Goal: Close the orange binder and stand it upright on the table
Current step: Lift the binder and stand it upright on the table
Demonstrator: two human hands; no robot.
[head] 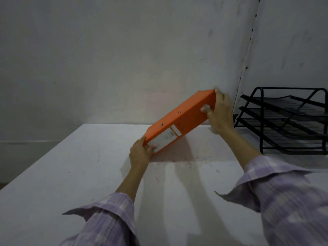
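Observation:
The orange binder [184,119] is closed and tilted, its spine with a white label facing me. Its lower left corner rests near the white table [88,174] while its right end is raised. My left hand [141,153] grips the lower left end by the label. My right hand [219,110] holds the raised right end, thumb on the spine and fingers wrapped over the top edge.
A black wire-mesh letter tray [284,121] with three tiers stands on the table at the right, close to my right hand. A grey wall rises just behind the binder. The table's left edge runs diagonally at the left.

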